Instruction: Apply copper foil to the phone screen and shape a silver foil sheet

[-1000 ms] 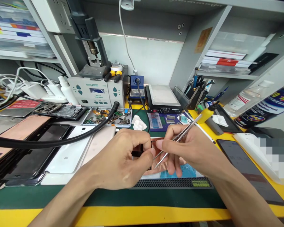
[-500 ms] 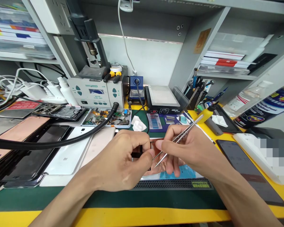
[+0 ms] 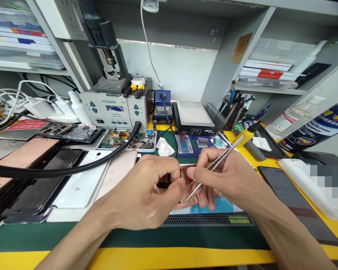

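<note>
My right hand grips a pair of metal tweezers, whose two tips stand apart and point down-left, close to my left fingertips. My left hand is closed, thumb against index finger. Between those fingers a thin black part shows in places, but the hand hides most of it and what exactly is pinched. Beneath both hands lies a shiny copper-coloured sheet, with a light blue piece along its near right side. A black honeycomb-patterned strip runs in front of them.
To the left lie several phones and covers, among them a white phone back. A thick black hose crosses them from the grey rework station. Behind my hands are a tray of small boards and a heating plate; a dark phone lies right.
Both hands keep their grips in nearly the same place. The tweezers and my right hand have shifted very slightly to the right in the picture.
</note>
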A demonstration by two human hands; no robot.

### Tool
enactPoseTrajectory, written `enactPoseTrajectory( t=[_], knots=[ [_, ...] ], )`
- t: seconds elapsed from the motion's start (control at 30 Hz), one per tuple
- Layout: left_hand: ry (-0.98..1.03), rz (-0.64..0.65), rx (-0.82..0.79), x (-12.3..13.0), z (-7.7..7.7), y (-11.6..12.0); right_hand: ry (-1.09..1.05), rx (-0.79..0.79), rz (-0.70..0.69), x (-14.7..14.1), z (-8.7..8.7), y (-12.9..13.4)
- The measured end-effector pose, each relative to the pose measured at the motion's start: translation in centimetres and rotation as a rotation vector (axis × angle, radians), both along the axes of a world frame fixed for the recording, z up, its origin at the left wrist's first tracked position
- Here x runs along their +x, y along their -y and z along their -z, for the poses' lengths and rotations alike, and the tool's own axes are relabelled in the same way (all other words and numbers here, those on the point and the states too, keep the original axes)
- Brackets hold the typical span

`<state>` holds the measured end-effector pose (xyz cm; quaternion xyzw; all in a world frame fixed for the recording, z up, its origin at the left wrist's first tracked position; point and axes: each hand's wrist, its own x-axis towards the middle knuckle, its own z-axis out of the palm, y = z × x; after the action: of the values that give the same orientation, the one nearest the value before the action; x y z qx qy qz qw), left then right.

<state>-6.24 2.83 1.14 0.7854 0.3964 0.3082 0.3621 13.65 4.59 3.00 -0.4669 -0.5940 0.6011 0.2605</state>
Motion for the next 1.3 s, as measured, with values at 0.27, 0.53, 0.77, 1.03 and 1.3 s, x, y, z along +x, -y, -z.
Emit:
enactPoseTrajectory(
  t=[0.27, 0.53, 0.77, 1.03, 1.3],
  knots=[
    [-0.011, 0.007, 0.018, 0.1, 0.1, -0.1, 0.058, 0.059, -0.009, 0.1, 0.5, 0.0],
    [-0.010, 0.008, -0.006, 0.0, 0.1, 0.1, 0.052, 0.024, -0.026, 0.1, 0.2, 0.2],
    [-0.016, 0.003, 0.006, 0.1, 0.2, -0.2, 0.048, 0.031, 0.019, 0.1, -0.1, 0.1],
    [0.066, -0.011, -0.062, 0.1, 0.1, -0.2, -0.017, 0.000, -0.016, 0.4, 0.1, 0.0],
    [0.496, -0.287, 0.040, -0.3, 0.2, -0.5, -0.363, 0.035, 0.080, 2.5, -1.5, 0.1]
  ],
)
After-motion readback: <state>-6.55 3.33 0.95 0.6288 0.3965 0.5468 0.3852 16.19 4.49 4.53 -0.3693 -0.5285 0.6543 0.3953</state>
